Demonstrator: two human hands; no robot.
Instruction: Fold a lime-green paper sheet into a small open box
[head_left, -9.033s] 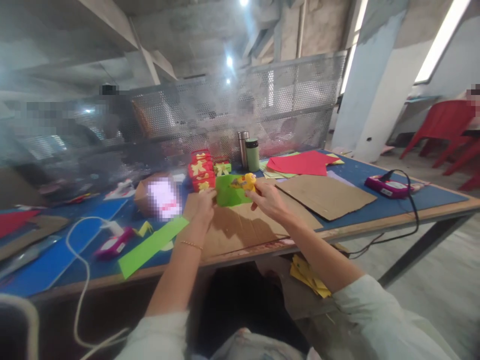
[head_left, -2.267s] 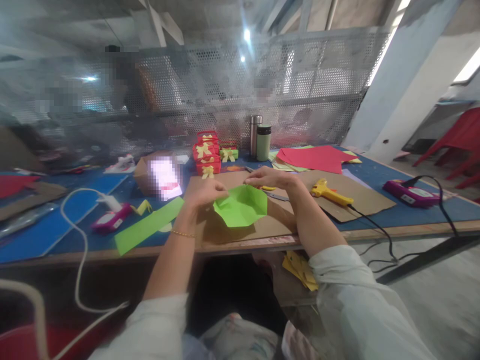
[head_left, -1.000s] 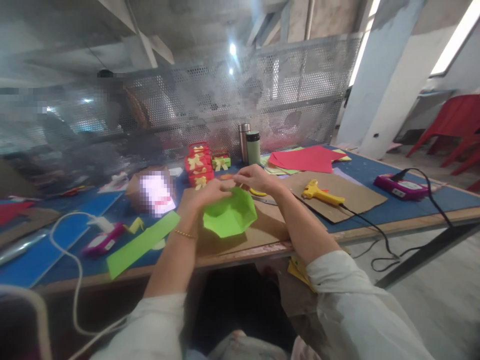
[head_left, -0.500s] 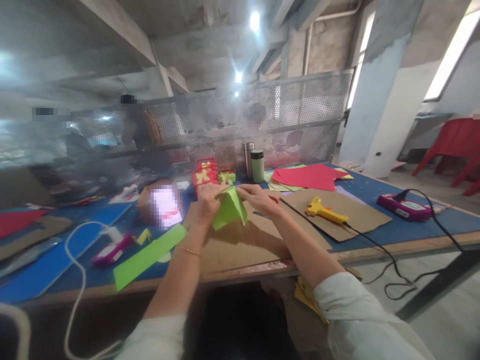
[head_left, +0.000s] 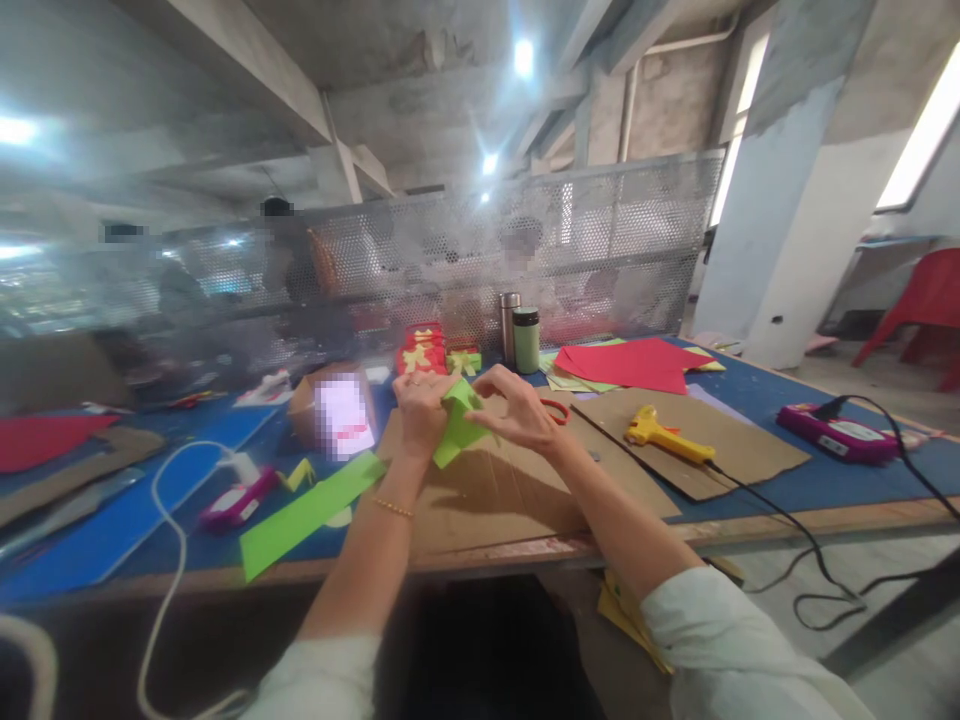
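Observation:
Over the cardboard sheet [head_left: 517,490], a folded piece of bright green paper [head_left: 455,430] is held up between both hands. My left hand [head_left: 424,405] grips its left side, fingers closed on it. At the paper's right edge is my right hand [head_left: 521,410], thumb and fingers curved and their tips on the paper; part of the fold is hidden by the fingers. Just behind my right hand lies a pair of scissors with red handles [head_left: 556,411], partly covered. A long green paper strip [head_left: 307,515] rests on the table left of my left forearm.
A yellow glue gun [head_left: 667,437] lies on cardboard to the right, its cord trailing over the table edge. Behind stand a green bottle [head_left: 526,342], a steel flask [head_left: 508,325] and red boxes with yellow bows [head_left: 421,350]. Purple power strips [head_left: 836,432] sit at both sides.
My right hand has loosened its flat pinch and curved around the paper's right edge. The green paper is turned and looks narrower. The view has shifted slightly.

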